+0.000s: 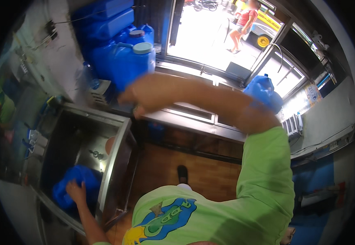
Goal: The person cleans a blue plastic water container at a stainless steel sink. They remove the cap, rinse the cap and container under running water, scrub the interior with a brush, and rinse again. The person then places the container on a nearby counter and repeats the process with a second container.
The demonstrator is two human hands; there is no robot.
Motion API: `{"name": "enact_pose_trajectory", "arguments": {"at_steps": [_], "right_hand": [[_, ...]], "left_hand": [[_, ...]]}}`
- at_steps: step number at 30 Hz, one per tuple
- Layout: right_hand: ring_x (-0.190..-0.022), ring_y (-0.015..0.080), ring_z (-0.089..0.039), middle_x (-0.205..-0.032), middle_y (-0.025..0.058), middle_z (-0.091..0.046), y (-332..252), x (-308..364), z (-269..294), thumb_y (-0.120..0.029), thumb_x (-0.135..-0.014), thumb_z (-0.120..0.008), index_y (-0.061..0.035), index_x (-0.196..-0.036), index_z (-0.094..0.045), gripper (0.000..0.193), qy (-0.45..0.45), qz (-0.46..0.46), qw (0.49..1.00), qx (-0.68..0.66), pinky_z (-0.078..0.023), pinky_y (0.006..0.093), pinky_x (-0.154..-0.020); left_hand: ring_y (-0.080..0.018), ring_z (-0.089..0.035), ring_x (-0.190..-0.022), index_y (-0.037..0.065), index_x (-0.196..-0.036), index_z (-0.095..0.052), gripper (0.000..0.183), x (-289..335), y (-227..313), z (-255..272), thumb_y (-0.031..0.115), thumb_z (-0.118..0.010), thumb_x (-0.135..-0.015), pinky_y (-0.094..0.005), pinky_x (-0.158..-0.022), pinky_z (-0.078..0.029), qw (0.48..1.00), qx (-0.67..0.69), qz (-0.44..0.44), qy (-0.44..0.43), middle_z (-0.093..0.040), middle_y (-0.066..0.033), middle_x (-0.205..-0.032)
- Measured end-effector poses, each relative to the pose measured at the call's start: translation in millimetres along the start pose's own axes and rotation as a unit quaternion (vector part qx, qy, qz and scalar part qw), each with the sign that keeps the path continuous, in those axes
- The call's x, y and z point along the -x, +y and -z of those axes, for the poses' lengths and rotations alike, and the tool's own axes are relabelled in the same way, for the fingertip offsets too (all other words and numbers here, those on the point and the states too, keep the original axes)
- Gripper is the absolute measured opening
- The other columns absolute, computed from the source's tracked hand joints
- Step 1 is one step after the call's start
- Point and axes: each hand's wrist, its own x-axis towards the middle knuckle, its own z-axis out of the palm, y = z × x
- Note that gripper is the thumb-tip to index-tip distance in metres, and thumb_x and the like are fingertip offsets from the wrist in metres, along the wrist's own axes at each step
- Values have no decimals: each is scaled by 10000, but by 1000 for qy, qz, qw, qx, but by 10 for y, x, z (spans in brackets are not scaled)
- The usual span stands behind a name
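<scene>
In the steel sink at left lies a blue plastic water jug. My left hand is on top of it, fingers bent around part of the jug; what they grip is partly hidden under the hand. My right arm, in a green sleeve, reaches up and across to the left. At its end my right hand is smeared by motion, so its fingers cannot be made out. It is just below a large blue container with a pale round lid, overlapping its lower edge in this view; whether they touch is unclear.
The steel sink has a raised rim, with a drain fitting inside. More blue containers are stacked at the back left. Another blue jug stands on the window counter at right. Outside, a person in red walks past.
</scene>
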Motion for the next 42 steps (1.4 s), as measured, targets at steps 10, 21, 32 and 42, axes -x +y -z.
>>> {"name": "enact_pose_trajectory", "arguments": {"at_steps": [10,21,32,42], "right_hand": [[-883,308,-683,-991,174,-677,-959,-1694,-659,-245,-899,-684,-62,-1028,-624,232,531,38,732,-425,-533,408,-772],[-1289,368,-522,-1395,216,-532,-1780,-2008,-3575,-393,-847,-697,-75,-1394,-553,648,47,10,977,-206,-400,475,-1075],[-1421,404,-388,-1567,260,-347,-2556,-2729,-3376,-445,-738,-817,-72,-1493,-433,925,35,79,984,-153,-349,522,-1142],[-1314,370,-510,-1465,230,-478,-2569,-3257,-3209,-639,-656,-812,-71,-1373,-564,947,-19,7,991,-133,-435,518,-1059]], "left_hand": [[-440,-453,-1349,143,-1473,-487,928,-492,-161,16,521,-834,-700,-543,-1123,-354,998,61,-1,-29,-491,-235,-1463],[-446,-383,-1421,202,-1528,-433,1134,-350,-641,45,717,-810,-591,-579,-1186,-227,983,144,46,-107,-428,-262,-1524],[-404,-432,-1389,95,-1400,-586,629,-23,-1297,186,492,-657,-917,-521,-1142,-339,981,113,60,-143,-529,-195,-1463],[-371,-500,-1349,-14,-1417,-526,606,223,-2409,-653,451,-536,-1029,-428,-1140,-373,915,376,148,-7,-552,-245,-1420]]}}
